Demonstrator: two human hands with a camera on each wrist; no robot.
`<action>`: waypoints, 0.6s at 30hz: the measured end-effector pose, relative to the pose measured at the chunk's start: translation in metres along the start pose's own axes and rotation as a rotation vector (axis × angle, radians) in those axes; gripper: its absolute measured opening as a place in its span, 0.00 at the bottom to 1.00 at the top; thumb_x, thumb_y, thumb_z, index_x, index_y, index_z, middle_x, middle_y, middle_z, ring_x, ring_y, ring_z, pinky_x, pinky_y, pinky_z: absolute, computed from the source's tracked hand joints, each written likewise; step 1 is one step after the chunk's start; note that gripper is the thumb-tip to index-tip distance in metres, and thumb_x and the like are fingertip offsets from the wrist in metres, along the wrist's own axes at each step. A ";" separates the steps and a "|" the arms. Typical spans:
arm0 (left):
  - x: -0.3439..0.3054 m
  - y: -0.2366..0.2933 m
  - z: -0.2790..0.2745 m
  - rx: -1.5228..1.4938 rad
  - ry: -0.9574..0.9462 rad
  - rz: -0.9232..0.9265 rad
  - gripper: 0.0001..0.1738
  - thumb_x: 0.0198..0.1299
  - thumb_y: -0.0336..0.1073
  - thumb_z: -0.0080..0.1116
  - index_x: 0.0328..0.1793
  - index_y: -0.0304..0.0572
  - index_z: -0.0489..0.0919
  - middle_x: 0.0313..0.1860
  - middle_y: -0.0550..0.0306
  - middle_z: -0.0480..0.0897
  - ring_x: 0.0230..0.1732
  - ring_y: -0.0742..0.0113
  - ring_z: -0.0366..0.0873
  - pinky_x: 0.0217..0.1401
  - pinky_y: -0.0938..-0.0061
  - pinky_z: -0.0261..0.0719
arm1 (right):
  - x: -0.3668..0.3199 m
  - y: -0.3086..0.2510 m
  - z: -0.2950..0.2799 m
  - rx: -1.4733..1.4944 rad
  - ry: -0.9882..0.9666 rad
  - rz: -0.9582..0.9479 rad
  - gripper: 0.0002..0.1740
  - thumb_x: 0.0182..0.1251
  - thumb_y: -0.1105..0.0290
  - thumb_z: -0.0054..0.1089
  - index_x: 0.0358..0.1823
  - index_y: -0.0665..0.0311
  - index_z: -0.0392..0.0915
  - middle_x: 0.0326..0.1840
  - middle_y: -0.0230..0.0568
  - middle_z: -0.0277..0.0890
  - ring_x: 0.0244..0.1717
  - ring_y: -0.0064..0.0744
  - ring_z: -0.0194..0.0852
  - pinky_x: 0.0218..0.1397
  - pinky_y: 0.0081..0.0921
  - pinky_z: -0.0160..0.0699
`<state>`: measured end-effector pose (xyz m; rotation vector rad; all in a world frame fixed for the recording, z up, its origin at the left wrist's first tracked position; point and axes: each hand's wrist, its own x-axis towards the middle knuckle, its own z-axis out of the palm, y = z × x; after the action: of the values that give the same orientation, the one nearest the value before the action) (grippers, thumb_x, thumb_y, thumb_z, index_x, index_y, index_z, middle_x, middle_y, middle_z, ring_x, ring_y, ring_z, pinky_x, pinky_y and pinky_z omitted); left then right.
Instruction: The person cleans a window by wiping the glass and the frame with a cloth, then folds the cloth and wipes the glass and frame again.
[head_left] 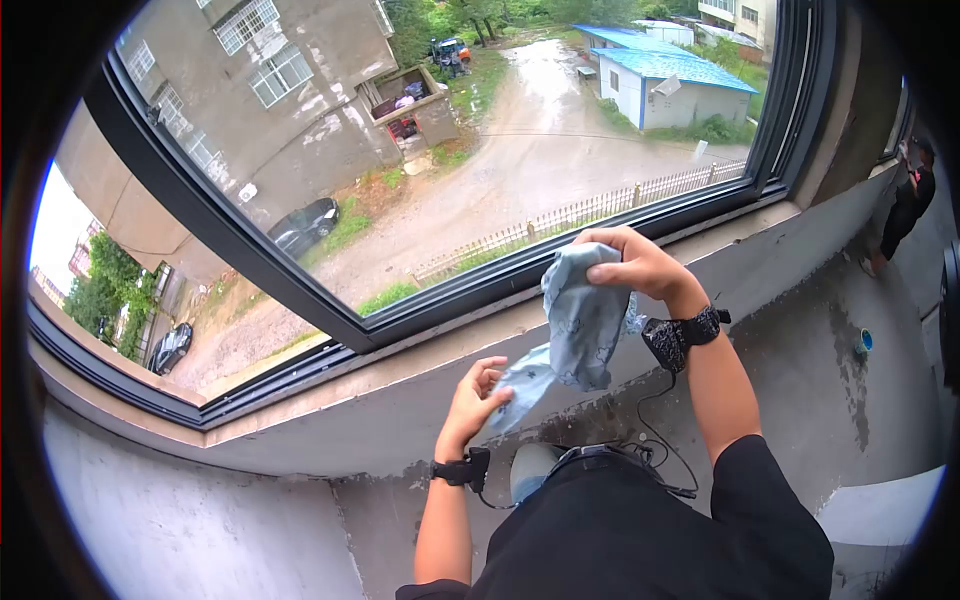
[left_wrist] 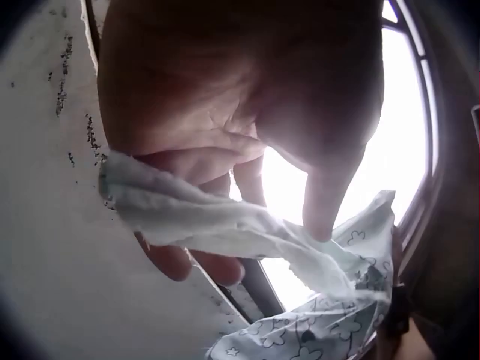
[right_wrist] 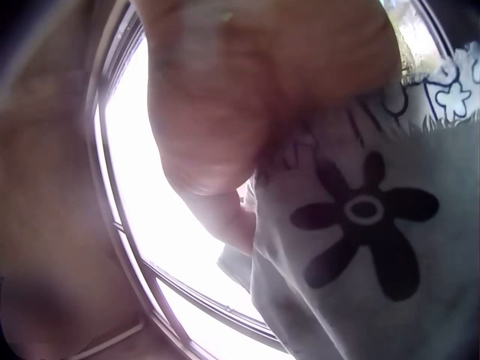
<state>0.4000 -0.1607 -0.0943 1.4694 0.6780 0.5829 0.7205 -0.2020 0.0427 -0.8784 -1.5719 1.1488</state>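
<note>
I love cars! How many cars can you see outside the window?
2. One black car is parked beside the grey building; another dark car sits lower left, by the trees. A far orange vehicle up top is too small to tell; others may be hidden.

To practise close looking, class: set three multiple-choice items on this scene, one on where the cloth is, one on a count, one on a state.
1. Where is the cloth?
A. on the floor
B. held up before the window
C. hung over a chair

2. How many hands hold it?
A. none
B. one
C. two

3. How does the cloth lie?
A. folded flat
B. crumpled and drooping
C. rolled tight

Answers:
1 B: it hangs in the air in front of the window.
2 C: the right hand holds its top and the left hand pinches its lower corner.
3 B: it sags in loose folds between the two hands.
</note>
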 end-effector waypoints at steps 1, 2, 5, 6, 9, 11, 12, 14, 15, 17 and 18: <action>0.005 0.005 0.012 0.253 0.057 0.044 0.42 0.49 0.42 0.70 0.69 0.45 0.63 0.54 0.52 0.76 0.55 0.63 0.75 0.59 0.67 0.71 | 0.003 -0.005 0.003 -0.126 -0.033 -0.049 0.21 0.57 0.66 0.64 0.51 0.68 0.76 0.44 0.36 0.78 0.47 0.23 0.72 0.55 0.22 0.69; 0.011 0.009 0.027 0.155 0.145 0.147 0.44 0.47 0.43 0.71 0.71 0.46 0.62 0.57 0.53 0.75 0.57 0.60 0.74 0.62 0.64 0.69 | 0.002 -0.011 0.007 -0.181 -0.042 -0.051 0.20 0.58 0.65 0.65 0.50 0.67 0.77 0.44 0.36 0.79 0.48 0.25 0.72 0.56 0.25 0.68; 0.041 0.054 0.069 0.063 0.186 0.361 0.43 0.47 0.43 0.71 0.69 0.46 0.64 0.57 0.54 0.75 0.58 0.60 0.73 0.65 0.62 0.65 | -0.006 -0.025 0.009 -0.318 -0.105 -0.084 0.19 0.58 0.67 0.65 0.49 0.67 0.77 0.45 0.38 0.79 0.49 0.26 0.73 0.57 0.26 0.69; 0.048 0.061 0.078 0.045 0.161 0.473 0.39 0.48 0.42 0.71 0.66 0.44 0.67 0.54 0.54 0.77 0.56 0.62 0.73 0.66 0.64 0.64 | -0.011 -0.030 0.008 -0.312 -0.103 -0.066 0.19 0.57 0.67 0.65 0.48 0.68 0.77 0.45 0.40 0.80 0.49 0.26 0.74 0.57 0.26 0.69; 0.070 0.063 0.079 0.073 -0.035 0.360 0.23 0.54 0.38 0.67 0.54 0.39 0.75 0.46 0.56 0.80 0.50 0.69 0.74 0.60 0.70 0.68 | -0.021 -0.032 0.003 -0.293 -0.016 -0.102 0.16 0.55 0.72 0.67 0.45 0.69 0.79 0.42 0.36 0.80 0.46 0.23 0.73 0.54 0.23 0.70; 0.064 0.070 0.081 0.050 0.042 0.361 0.09 0.60 0.34 0.61 0.41 0.36 0.77 0.33 0.63 0.80 0.37 0.78 0.73 0.45 0.80 0.71 | -0.024 -0.030 -0.001 -0.396 0.150 -0.108 0.13 0.55 0.76 0.64 0.44 0.70 0.79 0.40 0.36 0.80 0.42 0.21 0.74 0.50 0.21 0.72; 0.059 0.068 0.074 0.052 0.121 0.325 0.08 0.62 0.34 0.59 0.39 0.35 0.77 0.30 0.66 0.78 0.33 0.81 0.71 0.38 0.83 0.68 | -0.025 -0.026 -0.001 -0.486 0.259 -0.075 0.15 0.55 0.74 0.64 0.45 0.68 0.78 0.39 0.40 0.81 0.42 0.26 0.77 0.49 0.23 0.73; 0.053 0.073 0.068 0.029 0.193 0.322 0.10 0.65 0.35 0.57 0.35 0.35 0.77 0.25 0.72 0.74 0.26 0.86 0.66 0.29 0.88 0.61 | -0.023 -0.024 0.000 -0.586 0.383 -0.039 0.16 0.55 0.72 0.63 0.47 0.65 0.78 0.39 0.43 0.81 0.41 0.30 0.79 0.48 0.25 0.74; 0.050 0.076 0.068 0.034 0.202 0.296 0.10 0.66 0.35 0.56 0.36 0.35 0.77 0.25 0.71 0.75 0.27 0.86 0.66 0.29 0.87 0.61 | -0.024 -0.025 0.006 -0.585 0.387 -0.080 0.16 0.55 0.73 0.63 0.47 0.65 0.78 0.38 0.44 0.81 0.39 0.32 0.80 0.46 0.25 0.75; 0.050 0.073 0.069 0.022 0.266 0.306 0.10 0.64 0.36 0.58 0.39 0.34 0.78 0.26 0.69 0.76 0.28 0.85 0.68 0.30 0.86 0.64 | -0.021 -0.033 0.011 -0.606 0.370 -0.132 0.16 0.55 0.73 0.63 0.47 0.64 0.78 0.37 0.45 0.81 0.38 0.34 0.80 0.45 0.26 0.75; 0.050 0.066 0.064 0.082 0.261 0.309 0.10 0.63 0.36 0.60 0.41 0.34 0.78 0.26 0.68 0.77 0.28 0.84 0.69 0.31 0.85 0.65 | -0.019 -0.035 0.016 -0.569 0.345 -0.132 0.16 0.55 0.74 0.62 0.47 0.64 0.78 0.38 0.44 0.81 0.38 0.34 0.80 0.45 0.26 0.75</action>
<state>0.4845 -0.1672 -0.0325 1.6035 0.6870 1.0082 0.7095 -0.2342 0.0697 -1.2428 -1.6520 0.4181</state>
